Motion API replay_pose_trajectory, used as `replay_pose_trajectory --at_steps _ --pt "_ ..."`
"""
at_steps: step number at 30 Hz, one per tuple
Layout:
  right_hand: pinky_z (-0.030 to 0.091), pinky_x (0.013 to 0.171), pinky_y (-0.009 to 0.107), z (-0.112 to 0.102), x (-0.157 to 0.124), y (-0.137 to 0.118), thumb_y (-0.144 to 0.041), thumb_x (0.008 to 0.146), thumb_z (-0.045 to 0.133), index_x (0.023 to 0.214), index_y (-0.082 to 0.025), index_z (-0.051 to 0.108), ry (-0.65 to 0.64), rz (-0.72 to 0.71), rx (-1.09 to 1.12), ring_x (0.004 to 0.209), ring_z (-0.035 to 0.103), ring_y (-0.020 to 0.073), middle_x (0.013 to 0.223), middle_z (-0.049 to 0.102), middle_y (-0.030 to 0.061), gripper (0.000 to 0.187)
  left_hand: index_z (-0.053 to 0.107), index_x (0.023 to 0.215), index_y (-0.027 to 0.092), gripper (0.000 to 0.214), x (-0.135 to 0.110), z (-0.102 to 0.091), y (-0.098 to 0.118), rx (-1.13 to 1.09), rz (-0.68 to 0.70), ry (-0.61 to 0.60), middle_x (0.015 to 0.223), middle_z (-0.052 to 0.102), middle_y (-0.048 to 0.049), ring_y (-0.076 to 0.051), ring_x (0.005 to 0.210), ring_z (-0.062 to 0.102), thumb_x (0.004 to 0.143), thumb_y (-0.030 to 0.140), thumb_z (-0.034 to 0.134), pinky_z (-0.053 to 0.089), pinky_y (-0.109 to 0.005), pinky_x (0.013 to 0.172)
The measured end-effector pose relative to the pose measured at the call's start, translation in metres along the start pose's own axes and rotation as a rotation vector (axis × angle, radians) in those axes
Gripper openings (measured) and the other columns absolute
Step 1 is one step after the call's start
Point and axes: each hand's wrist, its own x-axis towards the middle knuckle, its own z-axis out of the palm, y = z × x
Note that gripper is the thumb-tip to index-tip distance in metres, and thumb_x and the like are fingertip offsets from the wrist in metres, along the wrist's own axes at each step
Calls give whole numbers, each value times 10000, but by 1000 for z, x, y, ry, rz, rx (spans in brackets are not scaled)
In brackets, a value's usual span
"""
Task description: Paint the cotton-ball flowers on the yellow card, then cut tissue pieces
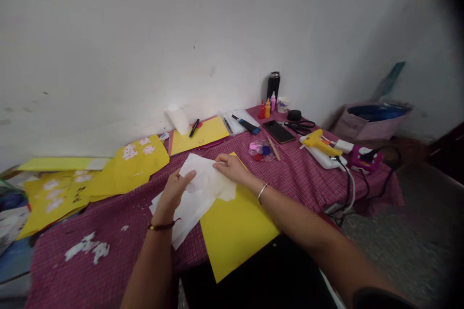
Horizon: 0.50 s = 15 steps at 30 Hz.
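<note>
Between both hands is a sheet of white paper (206, 176), raised a little over the table. My left hand (176, 186) pinches its left edge, thumb on top. My right hand (232, 168) grips the upper right edge between thumb and fingers. More white sheets (190, 215) lie under the held one, beside my left wrist. A plain yellow sheet (239, 231) rests below my right forearm and juts past the table's front edge. Torn white paper scraps (87, 247) are scattered on the cloth at the left.
On the checked tablecloth (290, 178) are a phone (278, 131), scissors (300, 127), a yellow glue gun (321, 142), a paint palette (260, 149), small paint bottles (267, 107) and a black flask (273, 84). Decorated yellow sheets (126, 169) lie left. Cables (350, 193) hang at the right.
</note>
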Motion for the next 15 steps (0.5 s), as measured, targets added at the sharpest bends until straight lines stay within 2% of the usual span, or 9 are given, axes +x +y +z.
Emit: replay_pose_trajectory --at_steps 2,5,7,10,15 --pt "368 657 234 -1 -2 -3 -317 822 566 787 -170 602 -14 -33 -29 733 550 138 759 612 -1 156 714 763 124 351 -1 6 0 -52 -14 86 647 683 -48 -159 510 583 554 375 843 448 -254 480" --pt "375 685 248 -3 -2 -4 -307 831 565 905 -177 617 -8 -12 -71 786 575 155 869 656 23 158 707 740 134 316 -1 9 1 -175 67 243 655 687 -31 -143 519 588 595 391 818 452 -243 495" --pt "359 663 249 -3 -1 -3 -302 828 566 906 -176 607 -5 35 -129 754 559 156 843 646 25 153 707 754 137 290 -1 8 1 -197 121 279 662 688 -20 -132 531 590 628 381 800 447 -229 499" --pt "308 596 242 -1 0 2 -288 820 557 803 -178 586 -10 86 -195 659 498 141 707 580 -3 114 706 784 134 285 -1 7 1 -216 153 279 687 696 -25 -134 561 606 646 369 790 439 -221 501" --pt "328 603 236 0 4 14 -257 787 549 777 -172 597 -2 88 -90 681 519 138 721 596 -2 99 681 751 141 273 4 7 1 -318 168 392 712 700 -8 -104 593 615 606 328 817 465 -202 566"
